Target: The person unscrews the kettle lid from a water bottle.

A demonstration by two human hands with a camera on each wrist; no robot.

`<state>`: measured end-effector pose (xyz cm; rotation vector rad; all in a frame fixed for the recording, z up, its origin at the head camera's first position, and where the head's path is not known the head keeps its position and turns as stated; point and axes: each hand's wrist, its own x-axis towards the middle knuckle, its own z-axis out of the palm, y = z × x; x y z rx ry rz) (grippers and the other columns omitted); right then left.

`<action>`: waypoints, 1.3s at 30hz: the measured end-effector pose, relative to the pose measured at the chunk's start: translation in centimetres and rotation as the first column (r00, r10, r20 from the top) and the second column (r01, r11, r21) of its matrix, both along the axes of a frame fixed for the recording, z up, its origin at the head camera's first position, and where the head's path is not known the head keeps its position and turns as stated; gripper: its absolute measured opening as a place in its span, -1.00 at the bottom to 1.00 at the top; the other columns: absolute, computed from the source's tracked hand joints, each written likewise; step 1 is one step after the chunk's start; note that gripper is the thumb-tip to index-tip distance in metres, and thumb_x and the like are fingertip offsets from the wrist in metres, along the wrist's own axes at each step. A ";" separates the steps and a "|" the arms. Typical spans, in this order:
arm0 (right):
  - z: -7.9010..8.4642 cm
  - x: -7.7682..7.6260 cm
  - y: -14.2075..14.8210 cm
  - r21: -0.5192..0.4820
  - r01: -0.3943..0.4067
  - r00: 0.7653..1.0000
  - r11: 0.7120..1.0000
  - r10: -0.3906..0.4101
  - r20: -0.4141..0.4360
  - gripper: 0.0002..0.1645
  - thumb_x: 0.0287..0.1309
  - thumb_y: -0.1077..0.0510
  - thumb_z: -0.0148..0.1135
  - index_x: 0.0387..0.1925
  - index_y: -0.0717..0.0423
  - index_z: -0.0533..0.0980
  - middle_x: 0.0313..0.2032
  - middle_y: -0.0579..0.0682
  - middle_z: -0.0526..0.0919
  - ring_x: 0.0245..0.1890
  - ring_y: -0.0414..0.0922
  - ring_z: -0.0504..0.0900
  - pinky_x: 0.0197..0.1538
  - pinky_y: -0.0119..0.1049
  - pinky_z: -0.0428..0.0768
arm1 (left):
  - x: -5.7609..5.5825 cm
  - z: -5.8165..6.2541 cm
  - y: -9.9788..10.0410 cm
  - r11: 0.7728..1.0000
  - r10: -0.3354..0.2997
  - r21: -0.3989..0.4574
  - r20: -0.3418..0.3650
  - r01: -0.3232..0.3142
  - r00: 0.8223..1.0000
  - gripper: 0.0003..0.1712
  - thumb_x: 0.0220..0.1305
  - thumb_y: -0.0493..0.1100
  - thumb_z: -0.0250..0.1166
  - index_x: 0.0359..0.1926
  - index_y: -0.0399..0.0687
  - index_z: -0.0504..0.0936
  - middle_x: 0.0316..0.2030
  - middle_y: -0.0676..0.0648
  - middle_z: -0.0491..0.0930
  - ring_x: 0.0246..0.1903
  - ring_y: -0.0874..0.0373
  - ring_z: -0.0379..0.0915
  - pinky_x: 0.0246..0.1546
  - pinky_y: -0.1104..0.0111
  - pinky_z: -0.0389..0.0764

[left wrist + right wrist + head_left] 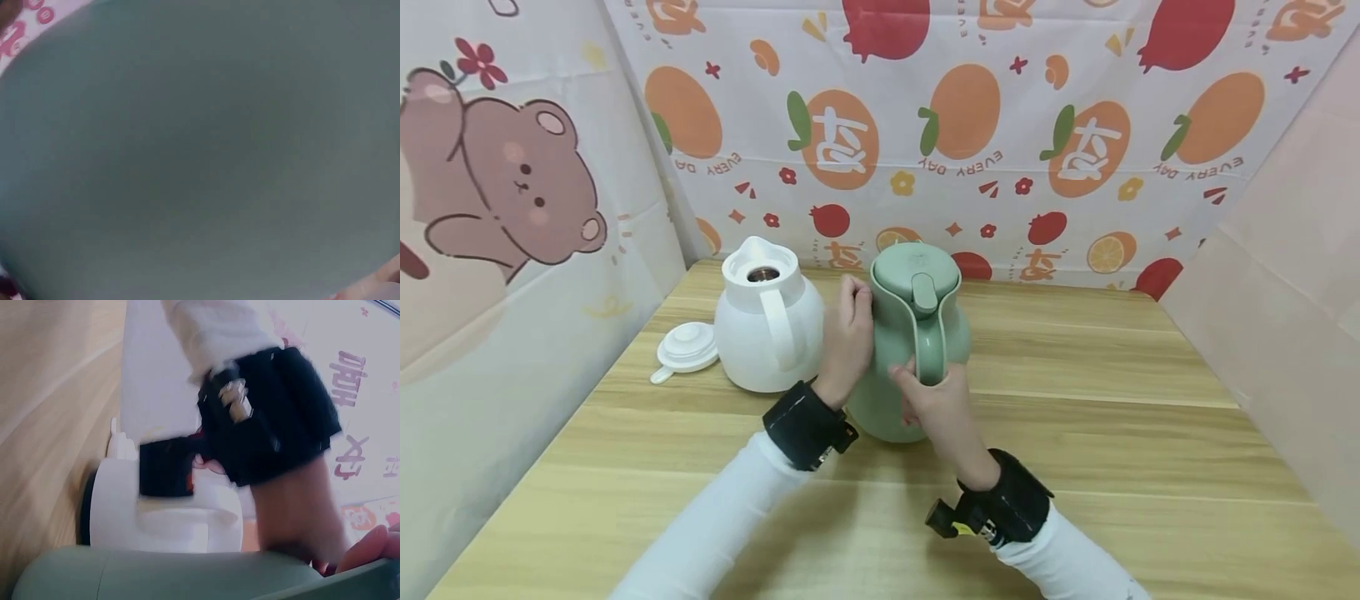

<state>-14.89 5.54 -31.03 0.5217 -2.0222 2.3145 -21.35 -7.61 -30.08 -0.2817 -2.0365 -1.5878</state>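
Head view: the right hand grips the green jug, the left hand touches it, hold unclear; swinging left could topple the white jug.

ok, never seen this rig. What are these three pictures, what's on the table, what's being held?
No robot here: a person works with bare hands, wearing black wristbands. The widest picture comes from a head camera looking forward and down. The other two come from wrist cameras: the left one is almost filled by the green jug; the right one looks past that jug toward the other wrist.

On the wooden table stands a white jug with its top open, a white lid beside it.

The right hand grips the green jug's handle; the left hand rests against its side.
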 end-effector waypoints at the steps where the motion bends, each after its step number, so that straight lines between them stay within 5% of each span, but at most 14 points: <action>1: -0.1 0.1 -0.2 -0.013 0.003 1.000 1.000 -0.002 0.005 -0.72 0.12 0.27 0.17 -0.64 0.22 0.35 -0.83 -0.05 0.20 -0.81 -0.14 0.21 -0.64 -0.30 0.35 | -0.2 -0.2 0.0 1.000 0.013 -0.009 0.002 -0.013 1.000 -0.77 0.42 -0.21 -0.19 -0.27 -0.25 0.34 -0.46 -0.11 0.28 -0.45 0.06 0.20 -0.39 0.33 0.22; 5: -0.4 0.1 -1.0 -0.038 0.014 1.000 0.999 -0.014 -0.005 -0.71 0.12 0.28 0.17 -0.65 0.25 0.36 -0.84 -0.03 0.19 -0.82 -0.14 0.21 -0.66 -0.30 0.33 | -0.9 -0.6 0.0 0.999 0.032 -0.027 0.082 -0.029 0.996 -0.61 0.46 -0.09 -0.28 -0.28 -0.21 0.41 -0.47 -0.10 0.31 -0.44 0.06 0.24 -0.38 0.30 0.26; 10: -0.3 -0.2 -2.0 -0.051 0.024 0.999 0.998 -0.026 -0.030 -0.73 0.12 0.29 0.15 -0.64 0.27 0.36 -0.84 -0.03 0.20 -0.82 -0.12 0.21 -0.67 -0.29 0.31 | -1.7 -0.4 -0.4 0.999 0.011 -0.036 0.220 -0.004 0.975 -0.44 0.44 0.11 -0.36 -0.56 -0.10 0.30 -0.64 -0.05 0.17 -0.60 0.08 0.15 -0.51 0.30 0.23; 25: -0.4 -0.6 -4.2 -0.069 0.064 0.997 0.996 -0.066 -0.033 -0.71 0.15 0.23 0.17 -0.63 0.25 0.38 -0.84 -0.01 0.23 -0.80 -0.07 0.23 -0.65 -0.30 0.30 | -3.3 -0.2 -1.8 0.992 0.015 -0.123 0.265 0.018 0.964 -0.46 0.42 0.08 -0.30 -0.55 -0.15 0.33 -0.49 -0.16 0.37 -0.43 -0.01 0.30 -0.39 0.25 0.29; 29: -0.5 -0.6 -4.1 -0.074 0.041 0.998 0.996 -0.045 -0.051 -0.73 0.14 0.22 0.18 -0.60 0.25 0.39 -0.83 -0.01 0.23 -0.80 -0.09 0.23 -0.65 -0.30 0.30 | -3.1 -0.3 -1.8 0.996 -0.022 -0.077 0.206 0.039 0.978 -0.46 0.44 0.06 -0.28 -0.32 -0.22 0.49 -0.30 -0.19 0.48 -0.25 0.03 0.39 -0.22 0.27 0.36; 32: -0.7 -0.6 -3.9 -0.081 0.005 0.997 0.997 -0.012 -0.077 -0.72 0.15 0.22 0.19 -0.59 0.25 0.37 -0.81 0.00 0.23 -0.79 -0.11 0.23 -0.65 -0.31 0.28 | -3.1 0.2 -1.9 0.995 -0.094 -0.023 -0.002 0.094 0.996 -0.49 0.42 0.01 -0.23 0.06 -0.24 0.47 0.02 -0.17 0.48 0.03 0.10 0.35 0.05 0.26 0.30; 34: -0.7 -0.7 -3.8 -0.088 -0.019 0.996 0.996 0.011 -0.088 -0.71 0.16 0.21 0.18 -0.59 0.25 0.36 -0.80 0.00 0.22 -0.79 -0.11 0.22 -0.65 -0.32 0.26 | -3.3 1.2 -2.1 0.984 -0.177 -0.059 -0.187 0.169 0.966 -0.46 0.40 0.00 -0.19 0.20 -0.25 0.38 0.16 -0.14 0.38 0.17 0.13 0.23 0.16 0.24 0.20; 36: -0.7 -0.7 -3.8 -0.094 -0.031 0.996 0.995 0.024 -0.085 -0.69 0.17 0.20 0.18 -0.61 0.23 0.34 -0.79 -0.01 0.21 -0.78 -0.13 0.21 -0.65 -0.34 0.24 | -3.7 2.8 -2.2 0.952 -0.292 -0.191 -0.328 0.240 0.898 -0.44 0.37 0.04 -0.14 0.17 -0.26 0.42 0.15 -0.13 0.40 0.19 0.11 0.21 0.18 0.22 0.16; 37: -0.7 -0.7 -3.8 -0.095 -0.035 0.996 0.995 0.027 -0.085 -0.68 0.17 0.20 0.17 -0.61 0.22 0.33 -0.79 -0.01 0.21 -0.78 -0.13 0.20 -0.65 -0.34 0.23 | -3.9 3.8 -2.4 0.921 -0.357 -0.287 -0.355 0.262 0.864 -0.42 0.36 0.09 -0.12 0.15 -0.24 0.44 0.15 -0.10 0.40 0.19 0.12 0.19 0.18 0.22 0.14; 39: -0.6 -0.7 -3.7 -0.090 -0.035 0.996 0.995 0.028 -0.081 -0.68 0.18 0.21 0.16 -0.63 0.21 0.32 -0.79 -0.02 0.21 -0.78 -0.13 0.20 -0.65 -0.35 0.23 | -4.2 5.8 -2.5 0.821 -0.480 -0.491 -0.322 0.290 0.816 -0.39 0.32 0.18 -0.07 0.14 -0.14 0.48 0.16 -0.03 0.41 0.22 0.16 0.14 0.20 0.21 0.10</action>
